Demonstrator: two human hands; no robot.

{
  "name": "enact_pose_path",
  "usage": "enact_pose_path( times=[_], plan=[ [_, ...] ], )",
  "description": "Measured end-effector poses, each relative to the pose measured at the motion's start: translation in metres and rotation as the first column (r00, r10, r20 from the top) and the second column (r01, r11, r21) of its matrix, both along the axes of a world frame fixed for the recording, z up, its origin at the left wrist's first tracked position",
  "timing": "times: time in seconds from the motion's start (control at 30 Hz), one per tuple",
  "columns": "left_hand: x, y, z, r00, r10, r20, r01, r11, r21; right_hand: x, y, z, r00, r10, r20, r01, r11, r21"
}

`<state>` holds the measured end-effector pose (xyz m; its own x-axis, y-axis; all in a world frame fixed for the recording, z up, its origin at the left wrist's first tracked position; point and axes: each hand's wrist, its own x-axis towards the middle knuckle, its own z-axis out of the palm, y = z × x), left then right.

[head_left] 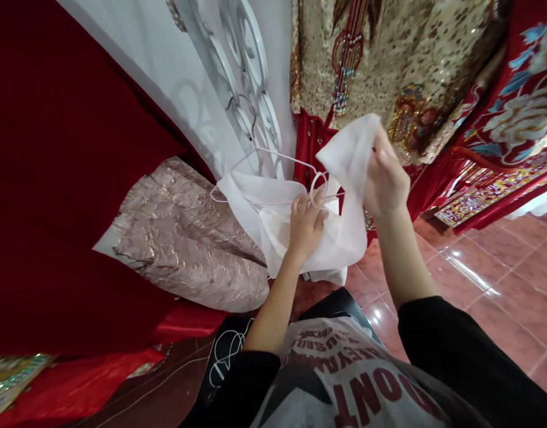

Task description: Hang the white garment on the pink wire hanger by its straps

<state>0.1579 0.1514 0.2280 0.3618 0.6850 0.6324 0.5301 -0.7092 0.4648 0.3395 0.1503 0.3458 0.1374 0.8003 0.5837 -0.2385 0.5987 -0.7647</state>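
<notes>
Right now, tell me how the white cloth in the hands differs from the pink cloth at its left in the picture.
The white cloth looks plain and slightly sheer; the pink cloth is crinkled, with glinting streaks. The right hand holds up part of the white cloth, and the left hand is at it, while neither hand touches the pink cloth. Both are pale fabrics.

Centre: cloth [340, 244], on hanger [285, 156]; left hand [306, 224] upon it, right hand [388, 175] at its right end. Behind hanger: scrollwork panel [215, 62]. Left of cloth: brocade [179, 238]; farther left, drape [54, 178]. Beyond, right: costume [402, 65]. Lower right, below costume: floor [500, 279].
</notes>
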Motion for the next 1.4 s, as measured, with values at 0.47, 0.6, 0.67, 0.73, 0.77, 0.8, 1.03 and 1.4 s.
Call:
enact_pose_path(
  times=[0.47, 0.6, 0.67, 0.73, 0.77, 0.8, 1.03, 1.4],
  plan=[
    [0.002, 0.006, -0.016, 0.998, 0.001, 0.067, 0.003, 0.998, -0.06, -0.025, 0.006, -0.001, 0.637, -0.447, 0.627, 0.384, 0.89, 0.245],
    [-0.006, 0.0, -0.009, 0.991, -0.041, 0.125, 0.053, 0.994, -0.1, -0.023, 0.025, -0.026, 0.546, -0.394, 0.739, 0.371, 0.905, 0.208],
    [-0.016, -0.01, -0.005, 0.975, -0.074, 0.207, 0.097, 0.99, -0.102, -0.017, 0.033, -0.039, 0.54, -0.411, 0.735, 0.414, 0.89, 0.194],
    [-0.029, -0.023, -0.002, 0.945, -0.066, 0.321, 0.091, 0.994, -0.064, -0.008, 0.039, -0.05, 0.556, -0.437, 0.707, 0.454, 0.872, 0.183],
    [-0.038, -0.03, -0.002, 0.922, -0.026, 0.387, 0.041, 0.999, -0.03, -0.002, 0.041, -0.055, 0.569, -0.445, 0.692, 0.469, 0.866, 0.171],
    [-0.048, -0.035, -0.003, 0.889, 0.04, 0.456, -0.048, 0.999, 0.008, 0.004, 0.042, -0.058, 0.583, -0.447, 0.679, 0.48, 0.863, 0.156],
    [-0.133, -0.014, -0.029, 0.51, 0.48, 0.714, -0.455, 0.855, -0.25, 0.016, 0.044, -0.062, 0.62, -0.525, 0.583, 0.549, 0.821, 0.156],
    [-0.097, -0.029, -0.032, 0.575, 0.427, 0.698, -0.078, 0.878, -0.472, -0.082, -0.014, -0.067, 0.719, -0.32, 0.617, 0.088, 0.923, 0.376]
  ],
)
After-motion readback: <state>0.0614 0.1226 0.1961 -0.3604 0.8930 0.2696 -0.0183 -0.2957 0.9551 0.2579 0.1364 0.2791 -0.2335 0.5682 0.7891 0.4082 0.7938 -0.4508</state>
